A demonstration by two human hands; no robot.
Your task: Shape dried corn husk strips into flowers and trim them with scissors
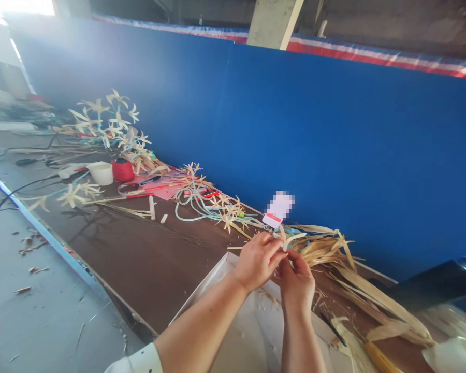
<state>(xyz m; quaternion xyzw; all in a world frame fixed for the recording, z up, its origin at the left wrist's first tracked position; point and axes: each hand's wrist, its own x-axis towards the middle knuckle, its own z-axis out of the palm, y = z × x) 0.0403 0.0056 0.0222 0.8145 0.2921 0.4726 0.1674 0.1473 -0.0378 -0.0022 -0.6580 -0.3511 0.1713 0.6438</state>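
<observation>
Both my hands meet above a white box, fingers pinched close together. A small cream straw flower with pointed petals stands out from between them. My left hand has its thumb and fingers closed at the flower's left side. My right hand pinches just below the petals; the flower's base is hidden by the fingers. Right behind the hands lies a bundle of dry husk strips. More straw flowers rest on the table to the left, beside loops of pale blue cord.
Tall flower stems stand at the far left, near a white cup and a red thread spool. A blue partition runs behind the brown table. Long husks and a yellow-handled tool lie at right.
</observation>
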